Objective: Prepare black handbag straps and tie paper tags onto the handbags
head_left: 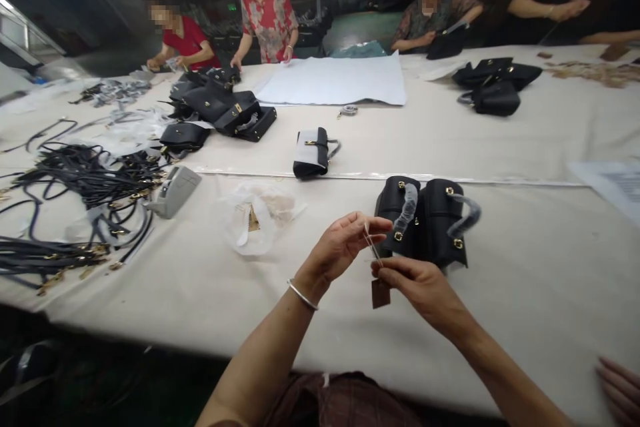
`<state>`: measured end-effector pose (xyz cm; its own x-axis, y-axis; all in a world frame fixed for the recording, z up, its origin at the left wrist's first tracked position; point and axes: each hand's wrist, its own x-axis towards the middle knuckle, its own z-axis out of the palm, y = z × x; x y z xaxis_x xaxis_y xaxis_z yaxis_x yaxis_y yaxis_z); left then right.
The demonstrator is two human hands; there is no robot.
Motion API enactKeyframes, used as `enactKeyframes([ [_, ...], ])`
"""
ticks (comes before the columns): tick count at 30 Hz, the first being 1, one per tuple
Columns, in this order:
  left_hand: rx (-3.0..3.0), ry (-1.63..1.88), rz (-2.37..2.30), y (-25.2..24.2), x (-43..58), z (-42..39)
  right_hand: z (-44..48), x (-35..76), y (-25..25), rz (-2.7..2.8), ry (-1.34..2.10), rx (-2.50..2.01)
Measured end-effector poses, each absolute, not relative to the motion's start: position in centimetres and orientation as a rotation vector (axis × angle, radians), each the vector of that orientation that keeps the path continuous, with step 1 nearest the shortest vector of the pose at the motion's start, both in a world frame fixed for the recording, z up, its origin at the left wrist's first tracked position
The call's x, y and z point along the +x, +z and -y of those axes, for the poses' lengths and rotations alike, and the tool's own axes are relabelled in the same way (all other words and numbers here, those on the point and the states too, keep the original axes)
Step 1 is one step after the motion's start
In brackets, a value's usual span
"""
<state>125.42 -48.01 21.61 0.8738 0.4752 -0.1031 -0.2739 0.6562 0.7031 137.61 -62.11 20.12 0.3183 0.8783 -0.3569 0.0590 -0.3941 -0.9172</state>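
A small brown hang tag (381, 294) dangles below my right hand (413, 283), whose thumb and fingers pinch its light string (371, 240) near the tag. The upper loop of that string is at the fingertips of my left hand (347, 240), which wears a silver bangle and is closed round it. Just behind my hands stand two black handbags side by side, the left handbag (395, 197) partly hidden by my fingers and the right handbag (440, 230) more in the open. Clear plastic wraps their handles, and gold rings fix the handles to the bags.
Black straps (95, 173) with gold clasps heap at the left, beside a grey dispenser-like object (177, 192). A plastic bag (255, 220) lies left of my hands. Another handbag (311, 153) stands mid-table; more bags (220, 103) pile behind. Several people work across; a hand (620, 387) shows at right.
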Motion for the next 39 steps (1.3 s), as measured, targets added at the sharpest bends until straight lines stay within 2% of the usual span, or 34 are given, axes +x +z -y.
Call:
enactKeyframes([
  [11,0.650,0.390,-0.453,18.2,127.9,49.1,62.8,137.0,19.3,0.565,1.152,-1.679],
  [17,1.422,0.572,-0.774,17.2,127.0,50.3,63.4,137.4,17.8,0.401,1.078,-1.690],
  [21,1.780,0.583,-0.645,17.0,126.4,52.8,63.6,137.5,16.8,0.388,1.030,-1.701],
  [28,1.713,0.466,-0.749,15.4,126.8,52.4,64.5,136.5,16.2,0.206,1.209,-1.540],
  [32,1.290,0.513,-0.808,16.0,126.8,50.2,67.7,138.1,14.7,-0.005,1.236,-1.614],
  [34,1.152,0.437,-0.739,16.5,126.8,49.9,69.7,139.2,14.3,0.057,1.164,-1.800],
  [36,1.207,0.320,-0.635,17.0,126.9,50.5,70.9,140.0,14.7,0.218,0.950,-2.021],
  [38,1.398,0.241,-0.487,17.4,127.1,51.6,70.8,140.1,15.8,0.367,0.775,-2.023],
  [39,1.514,0.241,-0.404,17.7,127.3,52.2,70.3,139.9,16.5,0.406,0.793,-1.914],
])
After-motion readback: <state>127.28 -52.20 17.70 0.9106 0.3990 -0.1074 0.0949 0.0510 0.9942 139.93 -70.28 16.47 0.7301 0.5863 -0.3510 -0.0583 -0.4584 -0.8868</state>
